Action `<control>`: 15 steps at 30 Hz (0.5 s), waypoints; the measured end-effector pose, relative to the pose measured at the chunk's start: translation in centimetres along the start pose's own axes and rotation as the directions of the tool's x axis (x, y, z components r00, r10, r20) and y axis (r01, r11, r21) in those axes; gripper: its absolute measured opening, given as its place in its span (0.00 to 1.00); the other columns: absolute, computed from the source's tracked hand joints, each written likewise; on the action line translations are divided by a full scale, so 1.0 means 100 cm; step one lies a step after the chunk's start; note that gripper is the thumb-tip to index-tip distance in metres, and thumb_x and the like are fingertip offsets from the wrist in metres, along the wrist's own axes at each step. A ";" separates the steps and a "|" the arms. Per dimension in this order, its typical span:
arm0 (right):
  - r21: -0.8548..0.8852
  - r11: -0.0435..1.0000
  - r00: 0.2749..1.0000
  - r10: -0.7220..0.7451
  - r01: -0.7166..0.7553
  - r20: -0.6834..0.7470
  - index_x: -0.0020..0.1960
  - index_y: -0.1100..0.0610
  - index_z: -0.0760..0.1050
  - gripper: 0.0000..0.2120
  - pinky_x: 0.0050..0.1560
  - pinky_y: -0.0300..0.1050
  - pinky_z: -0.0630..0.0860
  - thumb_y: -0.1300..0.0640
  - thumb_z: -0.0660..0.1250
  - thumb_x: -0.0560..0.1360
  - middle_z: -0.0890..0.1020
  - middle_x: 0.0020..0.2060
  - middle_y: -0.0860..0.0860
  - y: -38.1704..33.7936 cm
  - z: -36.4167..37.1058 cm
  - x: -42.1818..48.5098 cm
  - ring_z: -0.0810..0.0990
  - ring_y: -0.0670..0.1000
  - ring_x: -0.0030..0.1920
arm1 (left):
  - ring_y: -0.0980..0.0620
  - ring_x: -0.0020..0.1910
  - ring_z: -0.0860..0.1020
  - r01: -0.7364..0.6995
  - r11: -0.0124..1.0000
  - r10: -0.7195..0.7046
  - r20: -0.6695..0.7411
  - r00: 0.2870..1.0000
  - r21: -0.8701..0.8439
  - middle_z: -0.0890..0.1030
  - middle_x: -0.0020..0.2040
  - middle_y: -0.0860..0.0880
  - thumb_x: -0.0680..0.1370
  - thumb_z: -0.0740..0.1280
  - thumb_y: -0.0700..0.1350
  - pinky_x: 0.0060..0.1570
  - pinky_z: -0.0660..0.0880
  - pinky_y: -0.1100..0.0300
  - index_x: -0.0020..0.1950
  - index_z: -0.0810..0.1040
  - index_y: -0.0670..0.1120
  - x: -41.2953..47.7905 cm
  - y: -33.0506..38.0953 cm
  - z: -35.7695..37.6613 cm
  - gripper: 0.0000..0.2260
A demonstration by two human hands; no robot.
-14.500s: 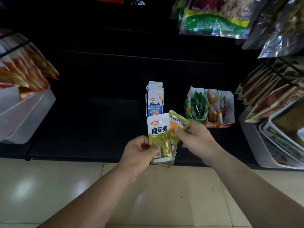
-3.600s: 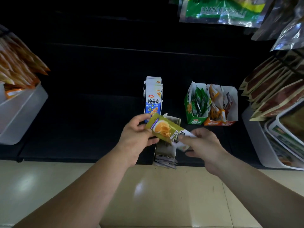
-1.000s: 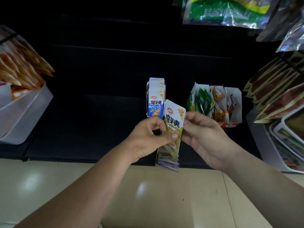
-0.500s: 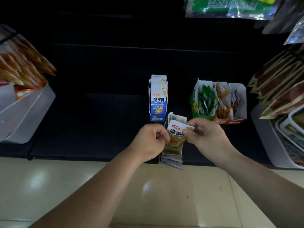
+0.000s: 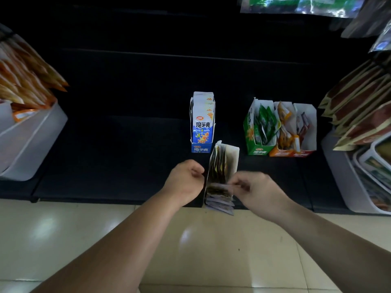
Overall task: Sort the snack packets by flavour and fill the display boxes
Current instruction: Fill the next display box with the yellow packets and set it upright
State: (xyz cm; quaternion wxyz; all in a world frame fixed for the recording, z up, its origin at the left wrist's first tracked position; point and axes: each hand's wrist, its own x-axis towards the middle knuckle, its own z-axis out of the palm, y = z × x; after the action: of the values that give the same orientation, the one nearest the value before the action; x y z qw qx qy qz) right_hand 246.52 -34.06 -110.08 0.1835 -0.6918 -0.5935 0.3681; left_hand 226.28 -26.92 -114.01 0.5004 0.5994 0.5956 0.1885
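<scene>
Both hands at the near box, settling its packets

Head view: the box (image 5: 233, 154) stands at the front lip of the dark shelf (image 5: 116, 155), nearer than the blue box (image 5: 200, 149) and the green box (image 5: 249, 132), likely drawn forward so it is easy to load. Its packets (image 5: 218, 168) stand on edge in a row, and the frontmost spill past the shelf lip. The left hand (image 5: 186, 182) is curled, with thumb and forefinger pinching the box's left wall, probably to steady it. The right hand (image 5: 257, 190) is also curled, its fingertips at the tops of the front packets. Blur hides whether it pinches one or only presses them in. The box sits between the hands, touching both.
</scene>
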 end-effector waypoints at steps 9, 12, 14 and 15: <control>0.017 0.996 0.975 0.080 -0.086 0.209 0.64 0.43 0.80 0.11 0.58 0.36 0.77 0.51 0.65 0.83 0.84 0.56 0.40 0.007 0.016 0.000 0.81 0.38 0.57 | 0.59 0.37 0.79 -0.051 0.998 0.049 -0.113 0.992 -0.020 0.79 0.35 0.57 0.79 0.72 0.51 0.45 0.78 0.60 0.50 0.83 0.52 0.014 0.011 0.018 0.04; 0.036 0.997 0.988 0.063 -0.069 0.139 0.61 0.42 0.81 0.10 0.57 0.38 0.79 0.51 0.67 0.82 0.84 0.53 0.40 0.003 0.009 0.001 0.82 0.39 0.55 | 0.61 0.33 0.75 -0.068 0.997 0.063 -0.135 0.989 -0.031 0.77 0.33 0.57 0.79 0.73 0.50 0.40 0.72 0.63 0.46 0.82 0.53 0.018 0.016 0.025 0.03; 0.095 0.992 0.992 0.074 -0.085 0.105 0.60 0.43 0.81 0.09 0.57 0.42 0.80 0.52 0.68 0.81 0.85 0.51 0.42 0.002 0.007 0.002 0.83 0.41 0.52 | 0.61 0.33 0.76 -0.058 0.997 0.049 -0.142 0.989 -0.055 0.78 0.32 0.57 0.79 0.73 0.49 0.40 0.73 0.63 0.45 0.83 0.53 0.021 0.017 0.026 0.03; 0.128 0.987 0.992 0.087 -0.098 0.094 0.60 0.44 0.82 0.09 0.57 0.43 0.81 0.53 0.69 0.81 0.86 0.51 0.43 0.001 0.006 0.003 0.84 0.41 0.52 | 0.61 0.34 0.78 -0.044 0.996 0.031 -0.148 0.988 -0.082 0.80 0.33 0.57 0.79 0.73 0.48 0.41 0.75 0.63 0.45 0.84 0.54 0.022 0.018 0.026 0.03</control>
State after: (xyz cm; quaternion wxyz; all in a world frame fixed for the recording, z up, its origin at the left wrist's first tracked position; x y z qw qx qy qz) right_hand 246.13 -33.92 -110.61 0.1853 -0.6878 -0.5425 0.4452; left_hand 229.85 -25.52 -114.49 0.4765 0.5733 0.6109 0.2666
